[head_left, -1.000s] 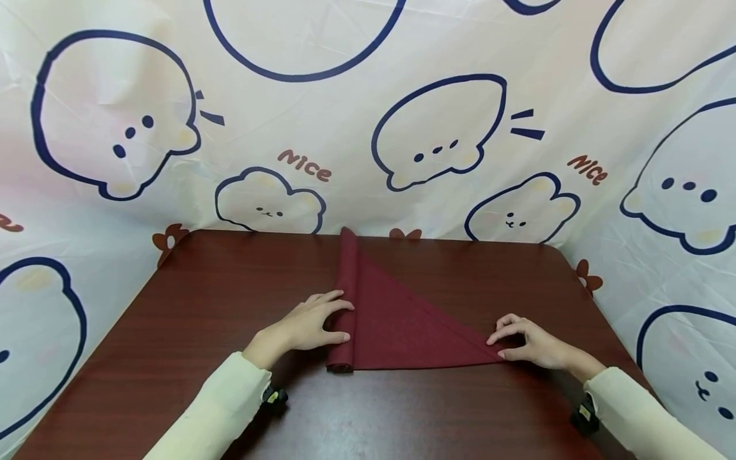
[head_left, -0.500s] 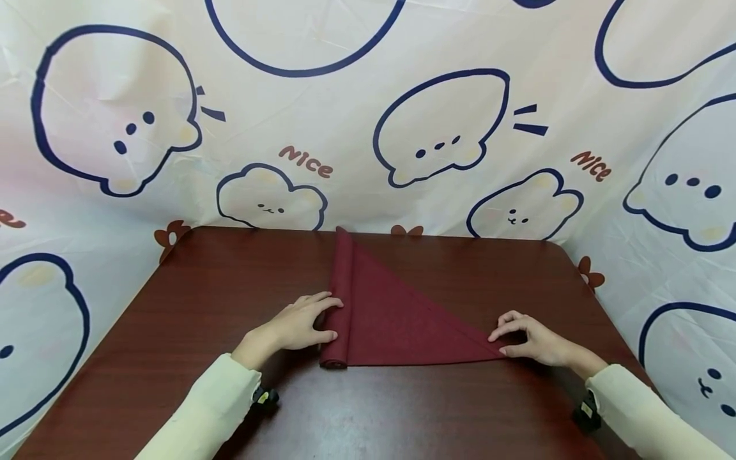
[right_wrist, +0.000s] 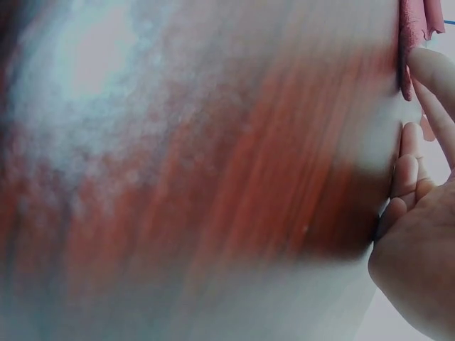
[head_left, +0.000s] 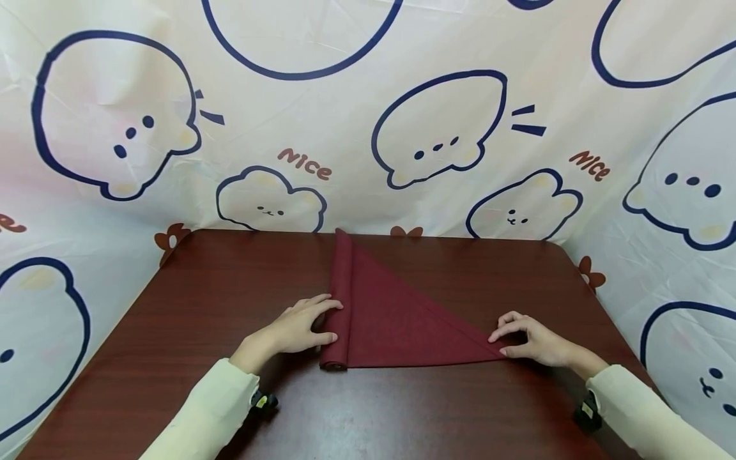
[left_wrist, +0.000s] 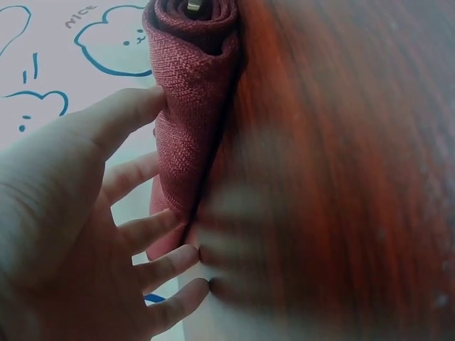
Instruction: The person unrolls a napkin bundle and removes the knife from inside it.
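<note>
A dark red cloth (head_left: 397, 322) lies on the table, its left side wound into a long roll (head_left: 340, 275) and its right part flat, tapering to a corner. My left hand (head_left: 296, 327) rests against the roll's left side, thumb near the front end and fingers spread along it. In the left wrist view the end of the rolled cloth (left_wrist: 188, 67) shows coiled layers, with a small shiny bit inside. At the right corner, my right hand (head_left: 531, 342) pinches the cloth's tip between thumb and forefinger. Its other fingers (right_wrist: 407, 174) are bent beside the tabletop in the right wrist view.
The brown wooden table (head_left: 402, 415) reaches back to a white curtain (head_left: 345, 128) with blue cartoon outlines, which also hangs at both sides. A small black device (head_left: 264, 401) is strapped at the left wrist, another black device (head_left: 588, 412) at the right.
My left hand and the roll have shifted slightly left over the second, stretching the flat part wider. The right hand has stayed at the corner. The last half second shows almost no movement.
</note>
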Tool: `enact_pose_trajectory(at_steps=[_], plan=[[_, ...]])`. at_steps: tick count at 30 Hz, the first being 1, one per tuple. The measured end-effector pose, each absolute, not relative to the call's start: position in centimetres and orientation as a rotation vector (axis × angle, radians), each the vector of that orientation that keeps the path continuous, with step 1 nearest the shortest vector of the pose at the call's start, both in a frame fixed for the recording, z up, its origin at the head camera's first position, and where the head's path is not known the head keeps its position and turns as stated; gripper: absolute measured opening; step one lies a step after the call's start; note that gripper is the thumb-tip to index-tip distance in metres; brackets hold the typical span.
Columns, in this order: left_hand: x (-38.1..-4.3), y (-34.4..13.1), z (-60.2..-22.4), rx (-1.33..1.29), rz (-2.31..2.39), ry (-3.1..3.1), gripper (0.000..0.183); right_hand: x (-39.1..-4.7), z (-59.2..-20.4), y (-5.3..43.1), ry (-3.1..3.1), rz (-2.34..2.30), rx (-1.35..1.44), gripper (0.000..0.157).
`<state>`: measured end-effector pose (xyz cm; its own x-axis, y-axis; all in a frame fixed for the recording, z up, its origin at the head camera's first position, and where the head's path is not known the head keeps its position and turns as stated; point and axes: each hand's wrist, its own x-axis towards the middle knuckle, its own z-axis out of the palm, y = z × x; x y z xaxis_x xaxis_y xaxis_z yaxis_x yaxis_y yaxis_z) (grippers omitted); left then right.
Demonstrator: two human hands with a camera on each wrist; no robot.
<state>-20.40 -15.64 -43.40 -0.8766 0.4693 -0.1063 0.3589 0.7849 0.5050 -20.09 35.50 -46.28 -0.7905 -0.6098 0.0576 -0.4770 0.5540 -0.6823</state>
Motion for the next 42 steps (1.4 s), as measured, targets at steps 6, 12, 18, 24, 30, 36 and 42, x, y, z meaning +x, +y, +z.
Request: enact_pose_trajectory(at_steps=[6,12,18,24,30,36,42], plan=[[-20.2,-15.8,-43.5,0.657,0.721,2.750,0.060,-20.0,-46.2,35.5,2.574,-1.053,-0.872,0.018],[-20.2,-15.8,-43.4,0.658,0.703,2.756,0.057,-20.1,-46.6,35.6,2.586,-1.050,-0.875,0.018],[-20.4,-15.5,-43.1,0.675,0.712,2.757,0.057,-20.0,-46.6,35.6,2.599,-1.053,-0.888,0.018],[-20.7,-14.9,-43.0,0.705,0.712,2.779,0.053,-20.1,-46.6,35.6,2.602,-1.064,-0.896,0.018],[-20.9,-14.2,-42.7,0.719,0.740,2.803,0.049,-20.4,-46.5,35.5,2.605,-1.057,-0.910,0.018],[-20.9,-13.3,-42.2,0.734,0.749,2.807,0.048,-20.4,-46.6,35.7,2.608,-1.051,-0.918,0.019],[-20.7,-12.9,-42.4,0.752,0.728,2.816,0.050,-20.2,-46.8,35.6,2.586,-1.070,-0.933,0.019]])
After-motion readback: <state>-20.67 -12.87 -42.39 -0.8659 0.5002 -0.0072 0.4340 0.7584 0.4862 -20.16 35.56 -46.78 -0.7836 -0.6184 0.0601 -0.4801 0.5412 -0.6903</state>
